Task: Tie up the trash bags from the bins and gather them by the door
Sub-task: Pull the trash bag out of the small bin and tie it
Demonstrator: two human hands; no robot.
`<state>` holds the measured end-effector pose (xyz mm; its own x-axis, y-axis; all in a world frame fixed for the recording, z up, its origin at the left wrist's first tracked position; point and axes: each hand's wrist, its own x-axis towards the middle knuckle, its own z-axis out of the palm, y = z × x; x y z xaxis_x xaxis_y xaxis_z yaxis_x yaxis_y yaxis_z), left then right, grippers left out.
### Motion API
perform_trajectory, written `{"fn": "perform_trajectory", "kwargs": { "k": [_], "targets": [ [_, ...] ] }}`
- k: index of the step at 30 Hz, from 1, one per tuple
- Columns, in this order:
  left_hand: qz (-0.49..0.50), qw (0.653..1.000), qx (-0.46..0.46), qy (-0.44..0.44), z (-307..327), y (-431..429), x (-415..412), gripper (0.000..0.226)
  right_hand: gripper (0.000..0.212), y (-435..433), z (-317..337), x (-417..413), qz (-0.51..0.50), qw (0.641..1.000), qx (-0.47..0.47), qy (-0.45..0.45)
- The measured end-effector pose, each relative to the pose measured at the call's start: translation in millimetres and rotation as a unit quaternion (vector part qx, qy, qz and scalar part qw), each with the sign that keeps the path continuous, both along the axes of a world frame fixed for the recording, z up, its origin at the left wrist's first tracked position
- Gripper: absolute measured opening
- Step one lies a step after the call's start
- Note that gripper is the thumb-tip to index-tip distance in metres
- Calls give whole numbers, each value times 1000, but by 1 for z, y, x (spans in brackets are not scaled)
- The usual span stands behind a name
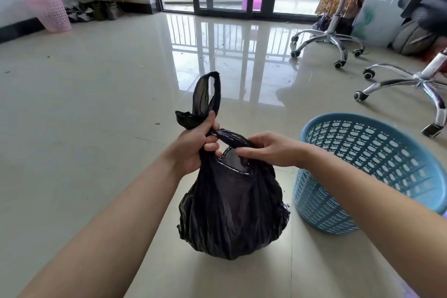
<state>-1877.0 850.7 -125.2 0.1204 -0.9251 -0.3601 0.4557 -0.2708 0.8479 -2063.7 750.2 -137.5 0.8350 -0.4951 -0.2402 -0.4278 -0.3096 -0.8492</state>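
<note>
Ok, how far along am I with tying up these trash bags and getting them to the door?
Done: the black trash bag is outside the blue bin, which shows no liner. In hand: the left hand grips one handle, the right hand pinches the other; no knot yet. Left: tying it, the pink bin by the far wall, whose contents I cannot see, and gathering the bags.

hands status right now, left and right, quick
left hand: closed, gripping the gathered top of the black trash bag.
right hand: closed, pinching the same bag's handle strap.
</note>
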Motion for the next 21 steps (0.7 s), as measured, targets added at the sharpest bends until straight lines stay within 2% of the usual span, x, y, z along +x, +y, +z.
{"fn": "perform_trajectory", "kwargs": {
  "k": [3,6,9,11,13,16,17,21],
  "targets": [
    [-51,998,27,-23,0,5,7,44,41,-4,2,-5,-5,1000,-28,10],
    [-100,993,43,-42,3,11,9,48,46,-2,7,-5,-2,999,-29,33],
    [-127,989,37,-68,5,14,8,46,91,1,16,-3,-64,995,73,-21],
    [-153,984,30,-91,6,14,7,45,97,2,27,1,-101,981,127,-102],
    [-179,977,20,-110,6,14,6,43,78,0,37,7,-140,964,143,-177],
    [-186,977,-10,-105,6,13,4,42,18,-5,42,13,-215,921,138,-293],
    [-173,981,-25,-87,5,11,5,43,10,-7,41,13,-239,906,138,-320],
    [-86,995,-49,-9,0,1,14,47,10,-11,35,7,-272,878,197,-340]
  ]
}}
